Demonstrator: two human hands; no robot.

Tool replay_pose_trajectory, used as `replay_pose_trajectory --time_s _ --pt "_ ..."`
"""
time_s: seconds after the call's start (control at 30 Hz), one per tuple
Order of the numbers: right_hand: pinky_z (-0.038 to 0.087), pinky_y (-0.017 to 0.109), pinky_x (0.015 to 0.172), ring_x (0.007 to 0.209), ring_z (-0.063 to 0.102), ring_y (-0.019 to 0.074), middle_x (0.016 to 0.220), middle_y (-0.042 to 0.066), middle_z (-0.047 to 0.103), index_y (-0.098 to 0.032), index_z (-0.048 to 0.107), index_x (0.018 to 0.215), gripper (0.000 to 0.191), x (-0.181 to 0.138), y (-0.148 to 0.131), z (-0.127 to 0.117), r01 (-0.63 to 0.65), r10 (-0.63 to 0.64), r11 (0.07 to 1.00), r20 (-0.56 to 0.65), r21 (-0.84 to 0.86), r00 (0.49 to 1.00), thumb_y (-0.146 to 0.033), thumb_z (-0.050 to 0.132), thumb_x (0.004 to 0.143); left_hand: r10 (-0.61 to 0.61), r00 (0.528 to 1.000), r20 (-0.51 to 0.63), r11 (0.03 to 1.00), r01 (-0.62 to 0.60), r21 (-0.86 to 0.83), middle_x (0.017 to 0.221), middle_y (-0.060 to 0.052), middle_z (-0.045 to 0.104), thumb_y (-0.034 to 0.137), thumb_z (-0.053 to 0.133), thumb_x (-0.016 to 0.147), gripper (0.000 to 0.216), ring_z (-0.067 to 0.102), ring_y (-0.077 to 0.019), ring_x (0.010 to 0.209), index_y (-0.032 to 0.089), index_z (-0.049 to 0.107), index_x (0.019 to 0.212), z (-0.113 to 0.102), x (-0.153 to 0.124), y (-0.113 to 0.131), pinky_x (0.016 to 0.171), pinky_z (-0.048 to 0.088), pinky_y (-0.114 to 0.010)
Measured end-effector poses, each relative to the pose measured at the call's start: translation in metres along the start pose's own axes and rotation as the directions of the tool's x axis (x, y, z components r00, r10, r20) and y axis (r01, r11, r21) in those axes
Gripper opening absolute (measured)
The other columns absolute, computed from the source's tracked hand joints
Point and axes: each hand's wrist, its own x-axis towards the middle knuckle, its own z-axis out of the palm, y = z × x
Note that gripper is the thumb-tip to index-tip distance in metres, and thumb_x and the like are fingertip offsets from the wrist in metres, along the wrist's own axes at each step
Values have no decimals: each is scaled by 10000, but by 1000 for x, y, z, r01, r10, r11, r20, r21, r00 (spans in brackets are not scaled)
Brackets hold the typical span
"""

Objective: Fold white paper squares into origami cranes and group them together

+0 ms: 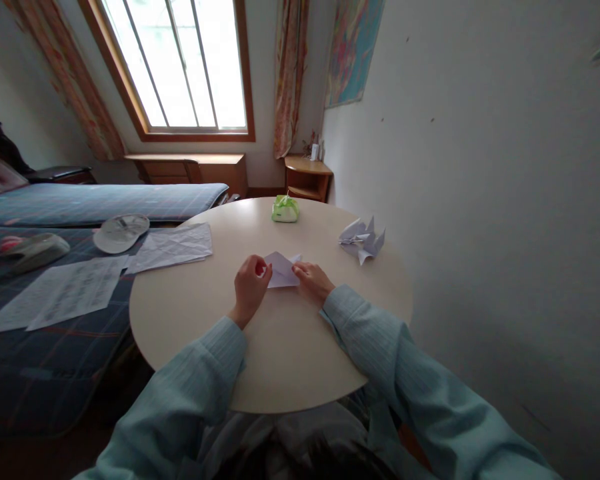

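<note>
Nearer than the green packet, folded paper is pinched by left hand and right hand — likely light, easily creased, best held by its edges.

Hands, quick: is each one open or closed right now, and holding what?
Left hand: closed, holding the paper at its left side.
Right hand: closed, holding the same paper at its right side.

Folded paper partly out of sight behind the right hand, detail seemingly blurry.
</note>
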Motion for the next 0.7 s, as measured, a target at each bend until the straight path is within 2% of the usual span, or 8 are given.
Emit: replay_pose_trajectory --time_s 0.07,0.13,0.23,0.37,0.53,0.7 --pt "276 204 521 583 464 115 626 3 545 -152 579 693 355 0 -1 0 -5 5 1000 -1 -5 1000 -317 302 844 72 982 177 997 -71 -11 660 4 527 229 512 733 66 498 -121 626 171 515 701 1 -4 2 612 414 -238" --pt "283 204 525 585 469 115 624 2 547 -154 580 699 351 0 -3 -1 -9 9 1000 -1 -6 1000 -315 305 846 137 935 327 990 -144 -2 799 -25 585 181 502 728 66 535 -141 752 176 561 757 4 -8 1 679 427 -248" --pt "327 208 581 649 511 122 697 11 591 -159 602 774 313 -1 -5 -2 -3 3 1000 9 13 1000 -314 340 841 189 858 478 976 -220 8 937 -52 606 138 478 729 182 539 -169 881 174 598 861 9 -11 -4 787 427 -278" --pt "379 248 734 829 544 152 904 46 624 -163 593 940 302 -2 -7 -1 33 -34 999 14 41 999 -384 443 801 218 826 519 970 -244 -18 1033 -65 594 142 460 745 264 525 -182 972 169 594 971 15 -11 -12 882 404 -302" --pt "366 325 870 988 508 205 1056 108 580 -124 522 1078 529 -2 -4 4 113 -114 993 19 20 993 -484 561 692 224 814 536 973 -213 -83 1127 -105 557 164 420 771 323 487 -213 1066 135 544 1068 20 -11 -18 926 385 -357" --pt "353 373 910 1061 473 237 1129 138 534 -119 448 1155 666 -2 0 9 126 -126 992 19 -1 992 -523 585 643 214 810 546 976 -200 -86 1189 -123 515 182 426 762 376 452 -232 1113 128 500 1127 23 -13 -21 959 353 -384"
